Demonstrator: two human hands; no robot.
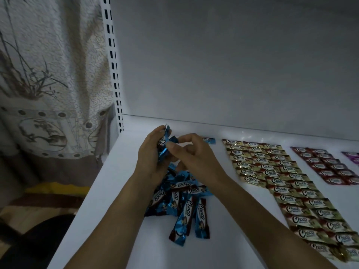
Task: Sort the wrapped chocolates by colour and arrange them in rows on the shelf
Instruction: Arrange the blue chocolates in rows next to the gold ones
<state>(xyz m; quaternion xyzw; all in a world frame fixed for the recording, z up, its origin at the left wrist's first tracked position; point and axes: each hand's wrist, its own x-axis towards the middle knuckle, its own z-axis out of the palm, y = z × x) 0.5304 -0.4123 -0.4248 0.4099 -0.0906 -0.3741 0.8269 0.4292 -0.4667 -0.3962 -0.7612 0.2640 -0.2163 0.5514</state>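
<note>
Far left we note a patterned curtain hanging beside the shelving, and next to it a white slotted upright. The white shelf starts at that upright and runs right. Our left hand is over the shelf's left part, fingers curled round a bunch of blue-wrapped chocolates, with wrapper ends sticking up past the fingertips. Just right of it, our right hand meets the bunch, thumb and forefinger pinching the end of one blue wrapper, the other fingers loosely curled. Beneath both hands and nearer to us lies a loose pile of blue chocolates, heaped at mixed angles, two of them pointing at the near edge. Beyond the right hand, near the back wall, a single blue chocolate lies flat. Further right, gold-wrapped chocolates lie in three neat columns running far to near, wrappers touching. Right of those and apart from them, red-wrapped chocolates sit in a shorter block. At the right edge a few purple-wrapped chocolates show, cut off by the frame.
</note>
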